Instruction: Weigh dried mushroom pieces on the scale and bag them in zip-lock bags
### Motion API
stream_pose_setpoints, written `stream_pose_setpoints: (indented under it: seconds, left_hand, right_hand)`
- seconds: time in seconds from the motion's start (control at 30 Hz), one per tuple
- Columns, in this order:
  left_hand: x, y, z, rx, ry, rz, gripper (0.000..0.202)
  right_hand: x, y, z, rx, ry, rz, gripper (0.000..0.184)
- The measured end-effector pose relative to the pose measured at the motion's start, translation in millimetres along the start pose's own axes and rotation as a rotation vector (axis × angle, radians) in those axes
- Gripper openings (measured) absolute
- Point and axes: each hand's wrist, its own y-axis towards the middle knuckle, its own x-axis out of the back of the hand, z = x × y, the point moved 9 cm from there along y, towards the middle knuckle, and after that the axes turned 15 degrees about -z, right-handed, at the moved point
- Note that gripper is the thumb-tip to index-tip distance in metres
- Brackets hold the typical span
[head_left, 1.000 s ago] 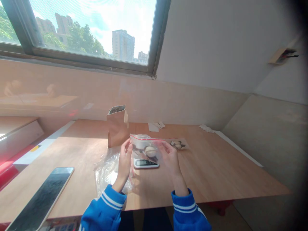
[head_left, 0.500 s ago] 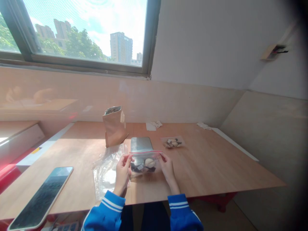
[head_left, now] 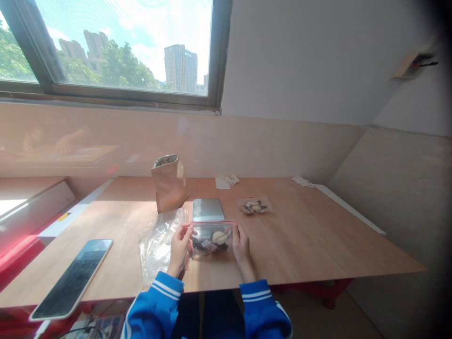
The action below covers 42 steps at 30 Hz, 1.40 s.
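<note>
Clear plastic zip bag hung pinched at its sides, the left hand and right hand both gripping it, just beside a steel kitchen scale.

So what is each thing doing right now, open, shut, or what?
Zip bag: held, pieces inside.
Left hand: holding the bag's left side.
Right hand: holding the bag's right side.
Kitchen scale: steel top bare.
Paper bag: upright, top open.
Phone: flat, screen dark.
Clear plastic bag: crumpled.
</note>
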Motion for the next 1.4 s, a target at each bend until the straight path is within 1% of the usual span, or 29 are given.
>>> stream_pose_setpoints:
  seconds: [0.1, 0.2, 0.3, 0.43, 0.57, 0.67, 0.8, 0.97, 1.13, 1.27, 1.4]
  left_hand:
    - [1.8, 1.9, -1.2, -0.043, 0.002, -0.003, 0.031]
    - [4.1, 2.9, -0.8, -0.071, 0.019, -0.018, 0.031]
    - [5.3, 3.2, 0.6, -0.077, 0.029, -0.018, 0.032]
    - [10.1, 5.0, 6.0, -0.039, 0.028, -0.045, 0.036]
    - [12.8, 6.0, 7.6, -0.033, 0.012, -0.067, 0.038]
    - [12.8, 5.0, 5.4, -0.049, 0.006, -0.071, 0.036]
    - [12.8, 2.8, 1.2, -0.08, 0.031, -0.072, 0.035]
    - [15.2, 0.5, -4.9, -0.151, 0.083, -0.095, 0.033]
    - [17.7, 0.0, -6.8, -0.185, 0.124, -0.128, 0.031]
    - [19.9, 1.4, -5.6, -0.217, 0.138, -0.152, 0.029]
    - [19.5, 2.4, 0.1, -0.213, 0.125, -0.148, 0.029]
  right_hand:
    - [4.8, -1.1, -0.8, -0.002, -0.043, -0.056, 0.054]
    - [8.3, -2.7, 1.9, -0.003, -0.06, -0.078, 0.054]
    - [7.9, -4.9, 5.5, 0.001, -0.059, -0.054, 0.053]
    - [5.2, -8.7, 6.3, -0.002, -0.069, -0.009, 0.053]
    - [3.8, -10.5, 10.4, 0.069, -0.118, 0.008, 0.051]
    - [6.7, -8.9, 13.7, 0.11, -0.12, -0.037, 0.046]
    - [12.3, -5.8, 13.5, 0.106, -0.105, -0.115, 0.043]
    - [12.1, -5.2, 13.2, 0.108, -0.092, -0.103, 0.044]
    - [11.8, -5.5, 11.9, 0.122, -0.106, -0.094, 0.043]
    - [13.5, -8.2, 12.6, 0.153, -0.14, -0.144, 0.04]
    - [16.0, -10.5, 14.7, 0.182, -0.156, -0.188, 0.039]
